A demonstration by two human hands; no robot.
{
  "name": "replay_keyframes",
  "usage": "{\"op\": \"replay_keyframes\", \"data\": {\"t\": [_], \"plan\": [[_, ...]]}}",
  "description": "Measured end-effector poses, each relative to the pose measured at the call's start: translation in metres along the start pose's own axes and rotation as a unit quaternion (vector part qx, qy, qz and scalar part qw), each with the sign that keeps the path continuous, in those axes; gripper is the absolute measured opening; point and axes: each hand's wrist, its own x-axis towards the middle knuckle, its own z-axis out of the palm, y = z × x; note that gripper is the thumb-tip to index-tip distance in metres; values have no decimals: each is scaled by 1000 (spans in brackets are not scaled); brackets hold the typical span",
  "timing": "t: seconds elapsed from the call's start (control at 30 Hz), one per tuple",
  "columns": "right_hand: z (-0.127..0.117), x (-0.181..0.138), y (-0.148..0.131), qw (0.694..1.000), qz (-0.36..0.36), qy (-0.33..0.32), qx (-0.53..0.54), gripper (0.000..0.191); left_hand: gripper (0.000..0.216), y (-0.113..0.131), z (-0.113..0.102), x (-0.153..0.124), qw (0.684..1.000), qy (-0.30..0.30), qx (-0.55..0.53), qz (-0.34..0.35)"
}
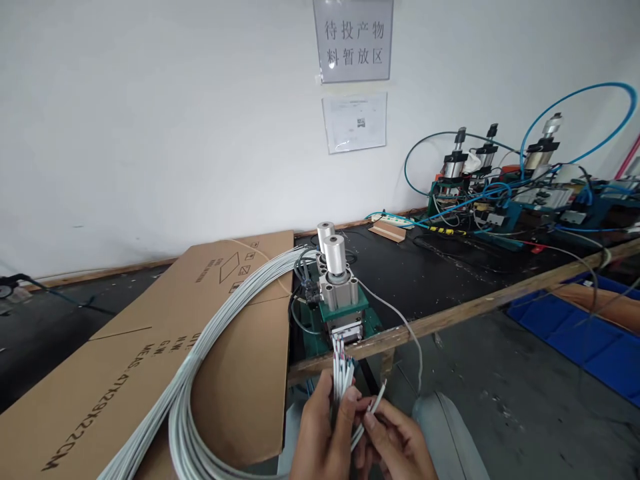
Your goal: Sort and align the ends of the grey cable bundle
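My left hand (320,433) is closed round a bunch of grey cables (343,373), holding their stripped ends up to the mouth of a small green pneumatic machine (340,303) at the bench edge. My right hand (395,443) pinches one separate grey cable (375,403) just right of the bunch. The rest of the cables run as a long grey bundle (210,333) back over a flattened cardboard box (150,347) and loop down at lower left.
A black bench top with a wooden front edge (475,303) runs to the right. Further pneumatic machines with blue air hoses (500,187) stand at the back right. Blue plastic bins (575,333) sit on the floor. Paper signs (353,40) hang on the white wall.
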Motion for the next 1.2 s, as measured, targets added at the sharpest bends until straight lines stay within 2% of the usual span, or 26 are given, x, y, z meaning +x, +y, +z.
{"op": "replay_keyframes", "data": {"t": [0.03,0.07,0.1,0.2,0.3,0.37,0.43,0.6,0.7,0.83,1.0,1.1,1.2], "plan": [[0,-2,0,1000,-12,-18,-6,61,56,3,-1,-1,1000,13,17,14],[0,-4,-1,999,-25,-32,-13,58,49,6,-1,-1,999,-3,32,24],[1,-6,-2,998,-36,-41,-20,55,43,9,-2,-1,998,-46,39,27],[6,-13,-8,996,-60,-50,-39,48,42,19,-2,0,987,-152,42,-28],[10,-15,-14,993,-87,-59,-62,52,46,26,-4,1,978,-189,41,-78],[10,-15,-18,989,-105,-64,-87,50,45,28,-7,4,973,-206,52,-84],[7,-14,-24,982,-122,-75,-122,41,38,27,-11,8,967,-231,94,-55],[-3,-16,-32,963,-148,-106,-199,24,20,24,-18,15,935,-263,204,125],[-7,-19,-33,960,-149,-108,-212,20,20,22,-16,13,924,-290,211,134],[-9,-23,-32,967,-134,-104,-193,30,20,22,-15,6,921,-299,208,139],[-6,-24,-25,976,-115,-106,-152,53,23,24,-29,0,909,-361,173,115],[1,-20,-21,977,-113,-97,-151,56,24,22,-43,1,895,-348,256,109],[6,-19,-22,967,-135,-89,-195,54,16,17,-54,2,881,-329,321,111]]}}
